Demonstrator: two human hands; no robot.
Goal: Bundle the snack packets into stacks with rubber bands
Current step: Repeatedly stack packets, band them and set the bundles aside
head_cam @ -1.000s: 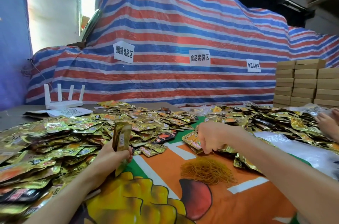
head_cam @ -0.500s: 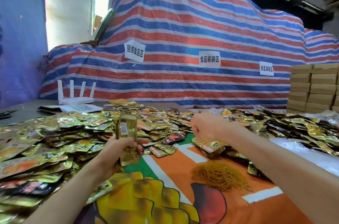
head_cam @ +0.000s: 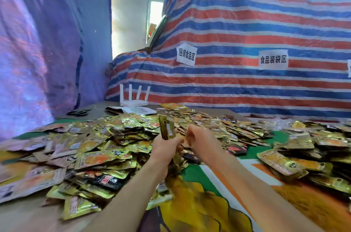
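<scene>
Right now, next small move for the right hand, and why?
Probably loop a rubber band over the stack of packets: the left hand grips it upright, no band shows on it, the right hand is curled beside it. Whether that hand holds a band is unclear.

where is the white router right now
In the head view, the white router stands far back, left of centre, behind the packet pile and before the striped tarp.

White sign (head_cam: 185, 57) on tarp (head_cam: 256, 22) — apparently "捆绑食品区", second sign (head_cam: 273, 59) — "食品装袋区"
</scene>
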